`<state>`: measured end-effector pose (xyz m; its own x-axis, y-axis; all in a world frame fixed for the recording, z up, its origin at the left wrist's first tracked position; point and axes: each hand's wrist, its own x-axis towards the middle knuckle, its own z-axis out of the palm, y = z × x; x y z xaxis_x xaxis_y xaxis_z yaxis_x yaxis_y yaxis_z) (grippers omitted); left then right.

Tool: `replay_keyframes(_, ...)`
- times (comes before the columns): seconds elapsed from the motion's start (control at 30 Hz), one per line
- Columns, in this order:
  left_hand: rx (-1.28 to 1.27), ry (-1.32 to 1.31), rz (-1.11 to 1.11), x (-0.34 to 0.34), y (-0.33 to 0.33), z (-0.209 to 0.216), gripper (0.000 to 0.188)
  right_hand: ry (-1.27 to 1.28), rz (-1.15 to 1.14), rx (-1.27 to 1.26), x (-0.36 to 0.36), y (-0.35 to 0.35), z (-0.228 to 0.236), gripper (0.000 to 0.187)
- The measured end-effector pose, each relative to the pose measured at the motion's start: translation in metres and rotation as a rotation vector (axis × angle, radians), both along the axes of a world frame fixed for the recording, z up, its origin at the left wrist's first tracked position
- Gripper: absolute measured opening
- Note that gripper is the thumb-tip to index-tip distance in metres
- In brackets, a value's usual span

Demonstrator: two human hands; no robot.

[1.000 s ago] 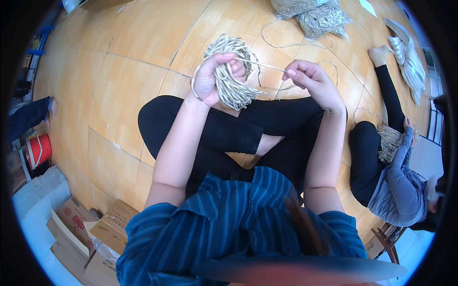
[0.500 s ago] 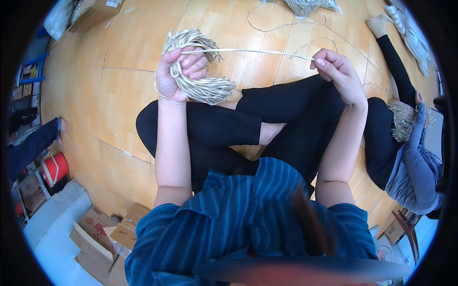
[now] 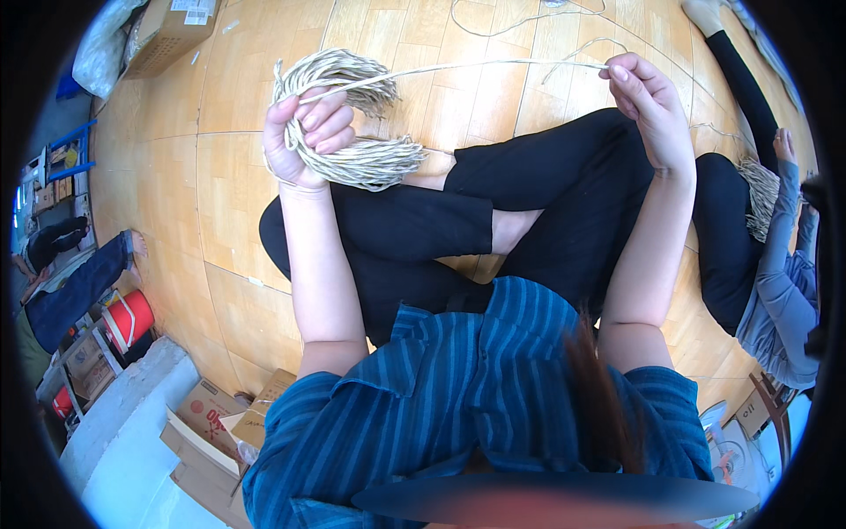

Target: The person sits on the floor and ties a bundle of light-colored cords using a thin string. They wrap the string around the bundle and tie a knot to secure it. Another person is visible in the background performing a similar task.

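Observation:
My left hand (image 3: 308,137) is closed round the middle of a thick bundle of beige cord (image 3: 366,163), whose looped strands fan out to the right above and below the fingers. From that fist a single strand of cord (image 3: 476,64) runs nearly straight to my right hand (image 3: 648,101), which pinches it between thumb and forefinger. Past the pinch, a loose length of the cord curls back over the floor. Both hands are raised in front of my crossed legs (image 3: 379,225). The part of the bundle inside my left palm is hidden.
I sit on a wooden floor (image 3: 220,203). At the right another person (image 3: 771,291) sits with a similar cord bundle (image 3: 758,194). Cardboard boxes (image 3: 207,410) stand lower left, beside a red bucket (image 3: 129,319). Another carton (image 3: 172,35) is at the upper left.
My right hand has moved slightly up and right with the strand; my left hand with the bundle has shifted a little left. The stretch of cord between them is longer.

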<state>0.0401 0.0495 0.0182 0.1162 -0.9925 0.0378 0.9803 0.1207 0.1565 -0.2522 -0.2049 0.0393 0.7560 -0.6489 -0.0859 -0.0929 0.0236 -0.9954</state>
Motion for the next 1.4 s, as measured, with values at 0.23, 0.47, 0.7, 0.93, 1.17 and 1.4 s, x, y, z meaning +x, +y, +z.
replay_keyframes(0.23, 0.087, 0.037, 0.056, -0.001, -0.007, -0.003, 0.021, 0.055, -0.13, 0.012, 0.012, 0.005, 0.001, 0.021)
replay_keyframes(0.47, -0.119, -0.024, 0.039, 0.003, 0.002, 0.0, 0.018, 0.029, -0.089, 0.047, 0.02, 0.017, -0.004, 0.02)
replay_keyframes(0.7, -0.134, 0.065, 0.102, 0.008, 0.002, -0.003, 0.02, -0.06, -0.089, 0.213, 0.023, 0.02, -0.019, 0.019)
replay_keyframes(0.93, -0.11, 0.002, 0.11, 0.002, 0.0, -0.002, 0.02, 0.172, 0.075, 0.065, 0.021, 0.025, -0.025, 0.013)
replay_keyframes(1.17, 0.17, -0.202, 0.185, -0.017, -0.01, -0.008, 0.022, 0.206, 0.082, -0.011, 0.046, 0.047, -0.037, 0.019)
replay_keyframes(1.4, 0.301, -0.308, 0.226, -0.034, -0.025, -0.015, 0.028, 0.057, -0.117, -0.149, 0.065, 0.063, -0.026, 0.015)
